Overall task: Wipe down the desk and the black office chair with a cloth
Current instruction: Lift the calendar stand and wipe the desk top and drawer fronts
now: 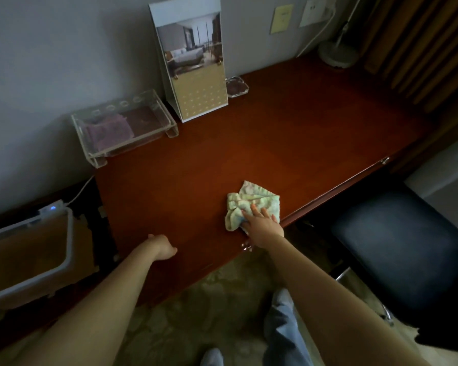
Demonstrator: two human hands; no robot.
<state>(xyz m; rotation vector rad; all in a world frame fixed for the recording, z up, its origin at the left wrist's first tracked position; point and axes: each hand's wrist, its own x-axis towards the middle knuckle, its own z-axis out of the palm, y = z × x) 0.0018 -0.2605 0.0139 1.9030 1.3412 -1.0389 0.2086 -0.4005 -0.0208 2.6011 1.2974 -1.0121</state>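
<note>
A crumpled pale green cloth (251, 203) lies on the reddish-brown desk (249, 143) near its front edge. My right hand (262, 225) presses flat on the cloth's near side, fingers straight. My left hand (163, 247) rests on the desk's front edge to the left, its fingers curled over the edge and mostly hidden. The black office chair (397, 247) stands to the right, its seat partly tucked under the desk.
A clear acrylic tray (124, 128) with a purple cloth sits at the back left. A standing display card (193, 64), a glass ashtray (237, 87) and a lamp base (337, 55) line the wall. A white bin (32, 254) stands left of the desk.
</note>
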